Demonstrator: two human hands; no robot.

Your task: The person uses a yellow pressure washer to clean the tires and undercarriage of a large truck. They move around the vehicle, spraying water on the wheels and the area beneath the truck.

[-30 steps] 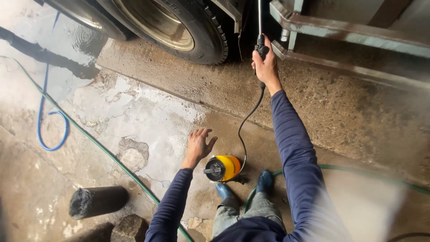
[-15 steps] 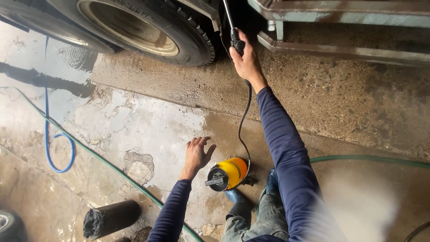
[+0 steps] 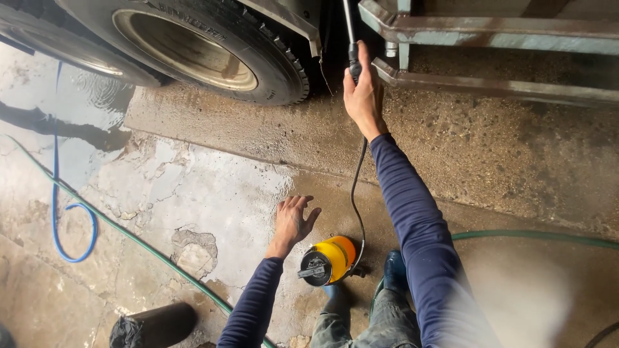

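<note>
My right hand (image 3: 364, 96) is stretched forward and gripped around the black handle of a spray wand (image 3: 353, 45), which points up under a vehicle beside a large black tyre (image 3: 213, 48). A thin black hose (image 3: 356, 193) runs from the wand down to a yellow pressure sprayer tank (image 3: 329, 259) with a black cap, lying on its side by my boots (image 3: 394, 270). My left hand (image 3: 293, 220) hovers with fingers spread above the wet concrete, just left of the tank, holding nothing.
A green hose (image 3: 135, 240) crosses the cracked wet floor, and a blue hose (image 3: 68, 222) loops at the left. A black cylinder (image 3: 155, 325) lies at the bottom left. A grey-green metal frame (image 3: 490, 29) of the vehicle runs along the top right.
The wand in my right hand has shifted slightly right and stands more upright. My left hand stays spread near the tank. The view has shifted a little.
</note>
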